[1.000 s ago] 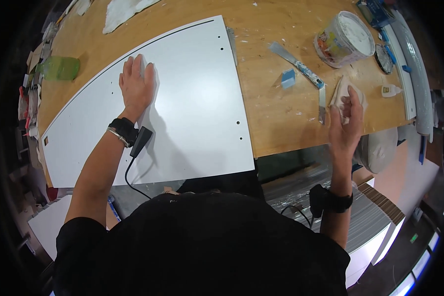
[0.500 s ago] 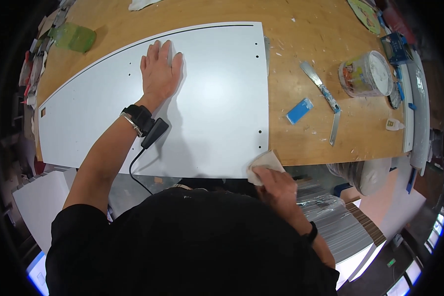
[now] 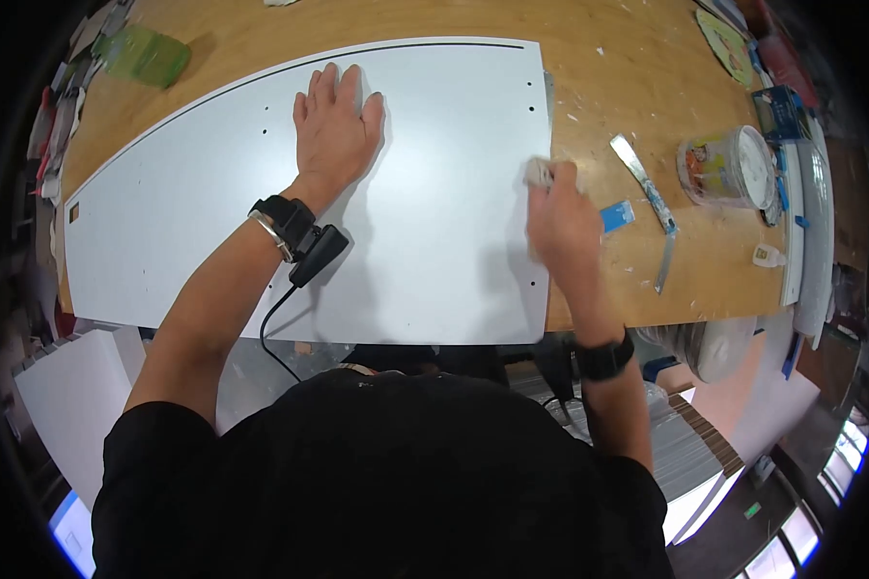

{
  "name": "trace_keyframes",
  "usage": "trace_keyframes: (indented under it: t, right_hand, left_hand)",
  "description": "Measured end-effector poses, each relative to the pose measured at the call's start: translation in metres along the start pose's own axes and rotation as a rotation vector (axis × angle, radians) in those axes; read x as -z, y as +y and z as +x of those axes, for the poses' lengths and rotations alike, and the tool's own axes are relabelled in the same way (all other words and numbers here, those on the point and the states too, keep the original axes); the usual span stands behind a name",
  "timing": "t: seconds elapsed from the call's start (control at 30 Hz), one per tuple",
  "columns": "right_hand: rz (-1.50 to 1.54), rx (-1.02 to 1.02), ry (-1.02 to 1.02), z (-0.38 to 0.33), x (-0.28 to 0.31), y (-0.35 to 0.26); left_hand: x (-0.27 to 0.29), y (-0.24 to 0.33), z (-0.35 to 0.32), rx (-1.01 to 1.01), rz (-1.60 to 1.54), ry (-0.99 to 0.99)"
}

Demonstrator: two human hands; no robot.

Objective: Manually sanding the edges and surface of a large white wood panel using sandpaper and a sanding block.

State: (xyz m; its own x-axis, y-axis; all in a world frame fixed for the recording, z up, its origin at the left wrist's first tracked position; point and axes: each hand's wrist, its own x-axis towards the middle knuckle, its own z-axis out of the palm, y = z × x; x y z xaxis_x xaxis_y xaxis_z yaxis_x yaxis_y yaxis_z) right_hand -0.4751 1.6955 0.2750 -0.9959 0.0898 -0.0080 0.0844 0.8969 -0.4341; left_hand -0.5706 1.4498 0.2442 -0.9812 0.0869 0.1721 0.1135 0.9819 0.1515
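A large white panel [image 3: 434, 212] with small dark holes and a dark groove along its far edge lies flat on the wooden table. My left hand [image 3: 338, 130] rests palm down on it near the groove, fingers stretched out and holding nothing. At the panel's right edge, my right hand [image 3: 563, 227] is closed around a folded beige cloth [image 3: 538, 174], pressed along that edge. Most of the cloth is hidden by the hand, which is slightly blurred. Just right of this hand lies a blue rectangular block [image 3: 617, 215], partly covered by it.
On the wooden table [image 3: 589, 106], a putty knife [image 3: 642, 179] touches a thin metal blade [image 3: 666, 261]. Farther right stand a tub of white paste [image 3: 724, 166] and a small white bottle [image 3: 768, 256]. A green bottle [image 3: 145, 56] is at far left. Stacked boards [image 3: 681, 434] sit below right.
My right hand has moved with the cloth from the panel's near right corner away from me along the right edge. The left hand stays on the panel; the whole view has shifted slightly.
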Motion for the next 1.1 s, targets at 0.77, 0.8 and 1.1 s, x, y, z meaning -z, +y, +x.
trace_keyframes:
  t: [0.77,0.8,1.1]
  right_hand:
    - [-0.051,0.179,0.030,-0.123,0.072,0.070]
    - [-0.073,0.101,0.168,-0.118,0.086,0.092]
    - [0.066,-0.054,0.292,-0.052,0.075,0.112]
  left_hand:
    - [-0.004,-0.004,0.007,-0.071,-0.003,0.021]
    - [0.000,-0.004,0.006,-0.072,-0.004,0.020]
    - [0.003,0.003,0.007,-0.028,-0.027,-0.030]
